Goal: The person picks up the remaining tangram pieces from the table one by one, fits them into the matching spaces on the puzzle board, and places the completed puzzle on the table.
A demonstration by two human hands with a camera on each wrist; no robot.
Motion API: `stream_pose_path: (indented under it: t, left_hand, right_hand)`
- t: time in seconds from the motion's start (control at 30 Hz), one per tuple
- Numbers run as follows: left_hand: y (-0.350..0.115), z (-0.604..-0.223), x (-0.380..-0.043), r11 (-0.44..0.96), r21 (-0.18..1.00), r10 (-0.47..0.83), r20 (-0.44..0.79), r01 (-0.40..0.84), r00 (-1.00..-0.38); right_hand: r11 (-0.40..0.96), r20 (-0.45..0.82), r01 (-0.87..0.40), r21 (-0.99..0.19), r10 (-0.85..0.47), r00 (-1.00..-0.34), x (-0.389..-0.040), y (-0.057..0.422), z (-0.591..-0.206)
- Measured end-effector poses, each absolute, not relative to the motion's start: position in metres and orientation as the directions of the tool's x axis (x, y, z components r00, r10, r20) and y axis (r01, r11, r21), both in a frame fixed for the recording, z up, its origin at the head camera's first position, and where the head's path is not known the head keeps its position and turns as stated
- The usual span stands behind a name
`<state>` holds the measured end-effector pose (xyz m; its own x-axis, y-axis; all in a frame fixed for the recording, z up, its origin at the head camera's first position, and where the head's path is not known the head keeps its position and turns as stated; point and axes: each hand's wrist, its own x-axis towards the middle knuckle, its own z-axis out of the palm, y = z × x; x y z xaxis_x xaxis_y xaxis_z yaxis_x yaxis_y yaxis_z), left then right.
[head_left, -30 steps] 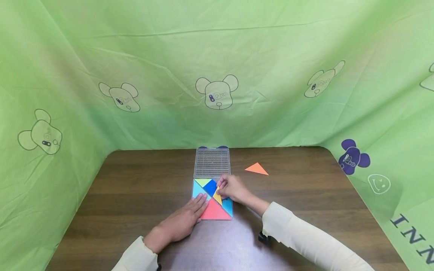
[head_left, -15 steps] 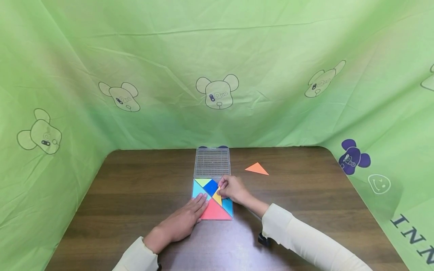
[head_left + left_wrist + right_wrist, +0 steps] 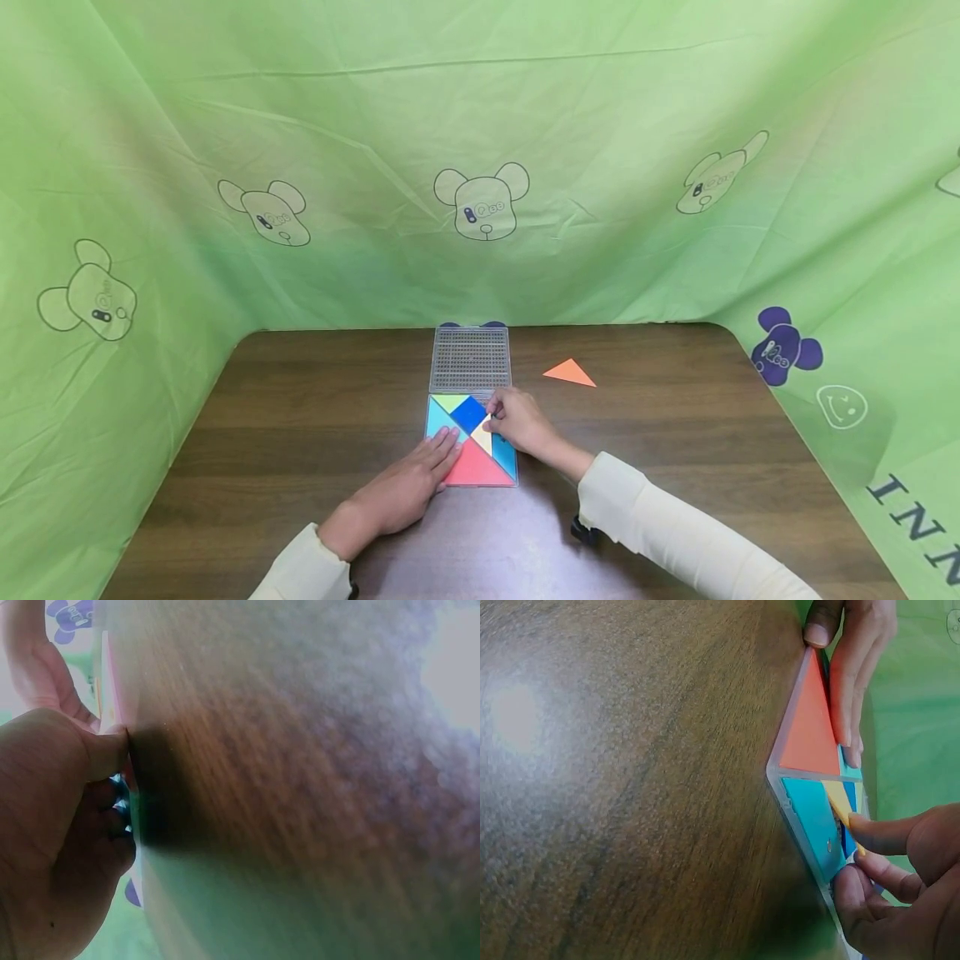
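A clear plastic tangram case [image 3: 516, 479] lies hinged flat on the table, coloured pieces filling its near half. My left hand [image 3: 408, 487] rests with extended fingers over the red triangle [image 3: 476, 467] and the light blue triangle [image 3: 437, 419], its thumb at the case's near-left edge. Between thumb and fingertips, my right hand [image 3: 522, 423] pinches the yellow triangle [image 3: 838, 799], which stands tilted up from the case. Beside it are the dark blue square [image 3: 468, 414] and a teal piece [image 3: 810, 817]. A lime triangle [image 3: 450, 402] sits in the far left corner.
The case's gridded lid half [image 3: 470, 360] extends behind the pieces. A loose orange triangle [image 3: 571, 373] lies on the brown table [image 3: 315, 417] at the back right. Green printed cloth [image 3: 360, 275] hangs along the table's back and sides.
The yellow triangle has tilted and shifted slightly right in my right hand's pinch, looking paler and uncovering more of the teal piece. My left hand has stayed in place.
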<state>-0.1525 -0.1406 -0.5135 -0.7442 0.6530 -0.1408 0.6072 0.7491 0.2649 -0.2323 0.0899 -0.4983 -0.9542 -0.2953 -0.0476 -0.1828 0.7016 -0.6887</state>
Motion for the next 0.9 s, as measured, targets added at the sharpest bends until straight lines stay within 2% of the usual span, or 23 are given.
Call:
stream_pose_path:
  t: [0.63, 0.9]
  left_hand:
    - [-0.14, -0.515, -0.155, 0.767, 0.257, 0.635, -0.172, 0.588, -0.753]
    - [-0.138, -0.514, -0.154, 0.774, 0.273, 0.625, -0.19, 0.571, -0.757]
  right_hand:
    - [0.661, 0.084, -0.269, -0.701, -0.298, -0.951, -0.232, 0.091, -0.509]
    - [0.659, 0.117, -0.347, -0.667, -0.368, -0.922, -0.234, 0.093, -0.51]
